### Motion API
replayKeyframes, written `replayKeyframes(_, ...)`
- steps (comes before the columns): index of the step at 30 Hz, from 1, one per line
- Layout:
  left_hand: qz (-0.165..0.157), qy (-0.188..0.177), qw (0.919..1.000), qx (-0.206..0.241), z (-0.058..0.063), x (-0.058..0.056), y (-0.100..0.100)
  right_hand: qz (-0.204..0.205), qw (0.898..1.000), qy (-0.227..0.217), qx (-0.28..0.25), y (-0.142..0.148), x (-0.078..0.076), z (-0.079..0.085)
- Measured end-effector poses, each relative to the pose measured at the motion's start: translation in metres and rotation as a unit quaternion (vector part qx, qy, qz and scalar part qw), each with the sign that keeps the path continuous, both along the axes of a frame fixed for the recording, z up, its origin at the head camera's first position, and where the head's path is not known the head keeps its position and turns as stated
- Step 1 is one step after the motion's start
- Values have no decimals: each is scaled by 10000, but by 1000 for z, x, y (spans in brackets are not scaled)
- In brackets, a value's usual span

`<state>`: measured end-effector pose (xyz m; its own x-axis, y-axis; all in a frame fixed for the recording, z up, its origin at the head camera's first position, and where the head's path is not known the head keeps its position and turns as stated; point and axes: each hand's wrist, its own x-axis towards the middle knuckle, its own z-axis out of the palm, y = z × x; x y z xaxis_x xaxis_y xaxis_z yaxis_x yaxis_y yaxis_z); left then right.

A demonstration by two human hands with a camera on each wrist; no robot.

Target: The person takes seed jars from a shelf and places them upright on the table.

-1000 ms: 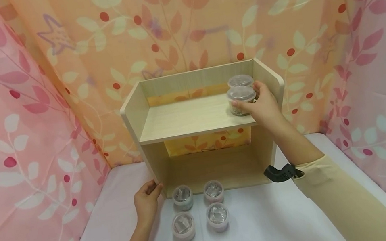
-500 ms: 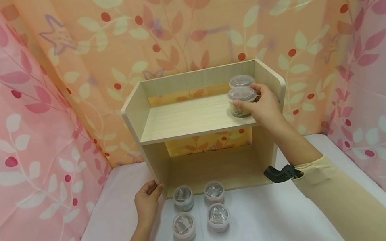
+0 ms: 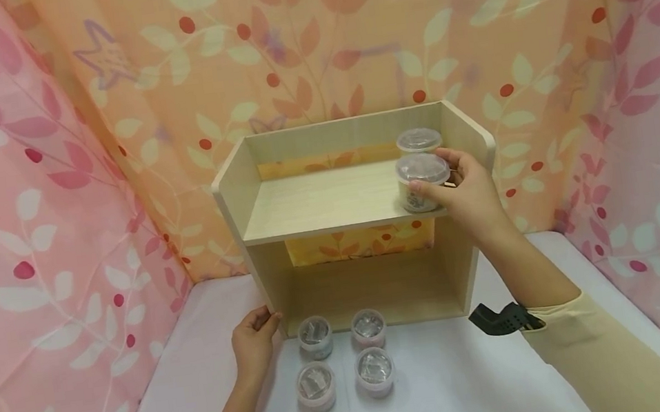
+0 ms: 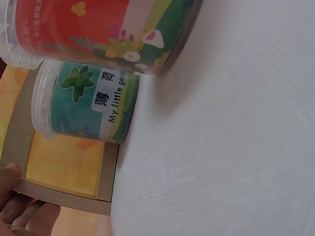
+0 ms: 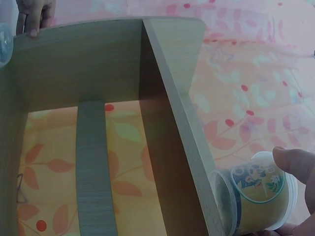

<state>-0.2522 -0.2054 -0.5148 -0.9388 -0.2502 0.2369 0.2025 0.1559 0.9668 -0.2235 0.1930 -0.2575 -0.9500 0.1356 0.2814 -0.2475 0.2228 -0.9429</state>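
An orange leaf-print curtain [image 3: 320, 33] spans twelve o'clock, with pink curtain [image 3: 4, 207] at nine and three. Below lies the white-covered bench [image 3: 454, 384], bearing a pale wooden two-tier shelf [image 3: 317, 201]. The right hand [image 3: 471, 198], at the shelf's three o'clock, grips the held tub [image 3: 417, 201] over the front of the upper tier, at the shelf's two o'clock; whether its base touches the board I cannot tell. The left hand [image 3: 253, 347], at eight o'clock, pinches the side panel's front edge. Behind the held tub, at its twelve o'clock, stands the rear tub [image 3: 418, 139], partly hidden. At the shelf's six o'clock, in the way of its lower compartment, stand a mint tub [image 3: 315, 338], a red-labelled tub [image 3: 316, 389], a third tub [image 3: 369, 328] and a fourth tub [image 3: 375, 372], all lidded. The mint label [image 4: 74, 118] reads "薄荷" and "My little gard…"; the red one shows "30°C". The held tub carries a floral print [image 5: 258, 182] inside a green outline
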Motion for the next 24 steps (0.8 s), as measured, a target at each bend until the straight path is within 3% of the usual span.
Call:
replayKeyframes(6,-66,-41,10000,4,2,0,-1,141,9997,209,-70,-1,23,-4)
replayKeyframes(14,-8,-97,9999,-74,4,3,-1,706,9944,548,-564,-4,50,-14)
replayKeyframes(24,-17,-59,10000,-27,3,1,-1,1094,9889,725,-694,0,69,-47)
